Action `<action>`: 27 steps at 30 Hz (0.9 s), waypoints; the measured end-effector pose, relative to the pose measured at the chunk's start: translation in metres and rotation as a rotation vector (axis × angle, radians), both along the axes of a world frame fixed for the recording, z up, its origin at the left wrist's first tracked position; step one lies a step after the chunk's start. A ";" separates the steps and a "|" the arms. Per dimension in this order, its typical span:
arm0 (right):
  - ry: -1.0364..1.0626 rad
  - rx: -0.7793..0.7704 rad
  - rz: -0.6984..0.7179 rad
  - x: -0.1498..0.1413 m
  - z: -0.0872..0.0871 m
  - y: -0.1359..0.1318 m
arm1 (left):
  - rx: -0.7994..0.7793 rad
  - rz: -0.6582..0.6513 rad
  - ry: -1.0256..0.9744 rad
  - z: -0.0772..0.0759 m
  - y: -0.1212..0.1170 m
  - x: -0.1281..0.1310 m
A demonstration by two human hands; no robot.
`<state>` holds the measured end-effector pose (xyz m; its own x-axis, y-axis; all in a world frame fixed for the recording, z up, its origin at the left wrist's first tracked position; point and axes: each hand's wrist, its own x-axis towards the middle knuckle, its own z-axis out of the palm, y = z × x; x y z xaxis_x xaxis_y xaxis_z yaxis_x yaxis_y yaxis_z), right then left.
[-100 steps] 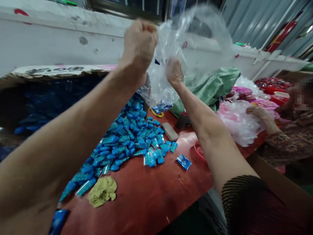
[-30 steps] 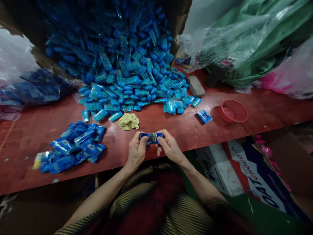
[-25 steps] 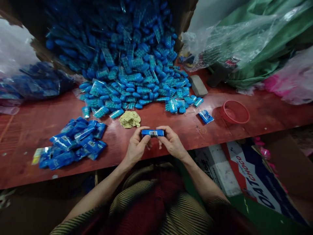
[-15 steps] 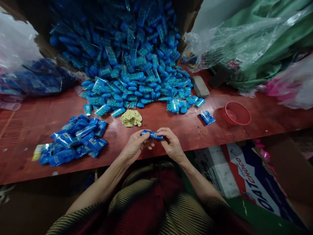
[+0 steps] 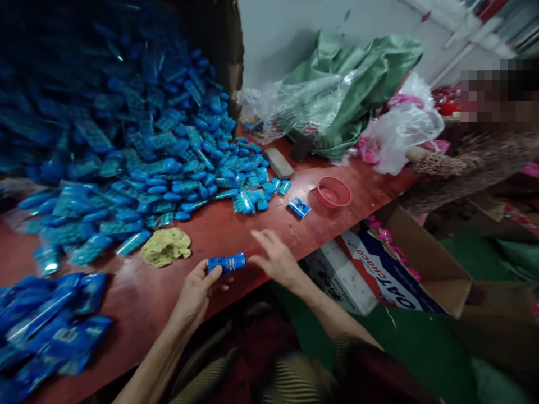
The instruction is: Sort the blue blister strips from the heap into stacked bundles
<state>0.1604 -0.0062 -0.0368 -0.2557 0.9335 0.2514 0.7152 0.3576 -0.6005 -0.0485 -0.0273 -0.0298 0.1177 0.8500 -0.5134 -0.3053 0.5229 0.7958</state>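
Note:
A small blue printed packet (image 5: pixel 228 262) is pinched in my left hand (image 5: pixel 197 289), held above the red table's front part. My right hand (image 5: pixel 275 259) is off the packet, just to its right, with fingers stretched apart and nothing in them. Another blue packet (image 5: pixel 298 207) lies flat on the table beyond my right hand. A loose pile of printed blue packets (image 5: pixel 54 331) rests at the lower left. Behind my hands spreads a large heap of clear packs with blue beads (image 5: pixel 168 179), spilling from a dark box.
A crumpled yellow-green cloth (image 5: pixel 166 247) lies left of my hands. To the right stand a red plastic basket (image 5: pixel 333 192) and a grey block (image 5: pixel 278 163). Green sacking (image 5: pixel 332 73) and plastic bags are behind. A co-worker's sleeve (image 5: pixel 446 160) shows at right, above cardboard boxes (image 5: pixel 433 269).
The view has swung to the right, bringing a co-worker into sight. My right hand has let go of the packet and opened; my left hand still holds it.

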 end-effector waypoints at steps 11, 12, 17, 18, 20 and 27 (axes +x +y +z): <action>-0.430 -0.077 -0.523 0.133 -0.048 0.096 | 0.009 0.087 -0.085 -0.008 0.016 0.015; -0.407 -0.068 -0.546 0.136 -0.048 0.103 | 0.001 0.104 -0.082 -0.005 0.018 0.017; -0.228 0.016 -0.609 0.126 -0.031 0.118 | -0.081 0.101 -0.154 0.003 0.025 0.022; -0.143 0.093 -0.571 0.115 -0.024 0.112 | -0.087 0.090 -0.163 0.003 0.025 0.022; 0.064 0.168 -0.374 0.084 -0.007 0.087 | -0.065 0.087 -0.151 0.002 0.024 0.023; 0.320 -0.033 0.159 -0.015 0.019 -0.002 | 0.235 0.162 0.182 -0.003 0.010 0.024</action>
<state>0.1456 -0.0081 -0.0174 -0.3118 0.8972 0.3129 0.4261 0.4263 -0.7979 -0.0242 -0.0174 -0.0327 -0.1046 0.9477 -0.3015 -0.2111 0.2751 0.9379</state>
